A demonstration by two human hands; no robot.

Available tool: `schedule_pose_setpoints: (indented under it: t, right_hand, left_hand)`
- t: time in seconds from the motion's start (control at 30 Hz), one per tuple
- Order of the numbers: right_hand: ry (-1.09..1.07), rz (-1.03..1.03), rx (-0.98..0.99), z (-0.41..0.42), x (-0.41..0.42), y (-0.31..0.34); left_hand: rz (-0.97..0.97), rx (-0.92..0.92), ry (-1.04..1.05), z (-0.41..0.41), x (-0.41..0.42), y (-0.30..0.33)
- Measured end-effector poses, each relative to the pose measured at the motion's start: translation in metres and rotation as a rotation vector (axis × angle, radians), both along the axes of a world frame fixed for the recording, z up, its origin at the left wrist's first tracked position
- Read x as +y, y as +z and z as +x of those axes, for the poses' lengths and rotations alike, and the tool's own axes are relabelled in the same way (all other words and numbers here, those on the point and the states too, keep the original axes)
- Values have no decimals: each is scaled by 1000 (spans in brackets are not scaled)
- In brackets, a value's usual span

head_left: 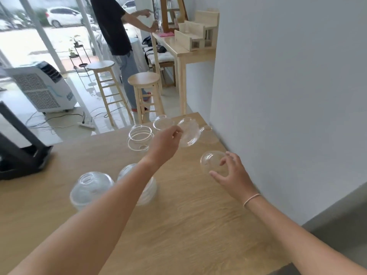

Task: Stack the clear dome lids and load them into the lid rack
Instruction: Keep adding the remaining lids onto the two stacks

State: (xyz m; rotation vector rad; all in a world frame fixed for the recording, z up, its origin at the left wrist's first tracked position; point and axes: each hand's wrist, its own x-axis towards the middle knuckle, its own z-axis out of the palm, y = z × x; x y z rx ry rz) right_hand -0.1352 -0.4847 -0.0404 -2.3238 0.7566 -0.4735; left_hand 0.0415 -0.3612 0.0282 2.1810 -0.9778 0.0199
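Clear dome lids lie spread over a wooden table. My left hand pinches one tilted lid by its rim, lifted above the far end. My right hand curls around another lid near the wall, fingers on its far and near sides. Two stacks of lids stand near me: one at the left, one partly hidden by my left forearm. Loose lids lie beyond: an overlapping group, one at the far edge, one by the wall.
A black stand sits at the table's left edge. A white wall borders the right side. Beyond the table stand two wooden stools, a white cooler unit, a person in a black shirt and a side table with a wooden rack.
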Motion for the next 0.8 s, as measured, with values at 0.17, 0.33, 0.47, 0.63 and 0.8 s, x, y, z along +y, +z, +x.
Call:
schedule_pose_setpoints:
  t: [0.17,0.33,0.47,0.63,0.8]
  right_hand:
    - [225,29,-141,47,53,33]
    - [479,3,-195,88,117,51]
    - [552,-51,-119,102,147,46]
    - [532,-132,-4,109,158,32]
    - [512,-171,67,115,156,25]
  left_hand:
    - [-176,142,193,26,86,36]
    - [-301,316,363,35,174,48]
    - [-361,525,503,38,226,43]
    - [-403,858,580,34,254,15]
    - [-385,978,618,32,256,-8]
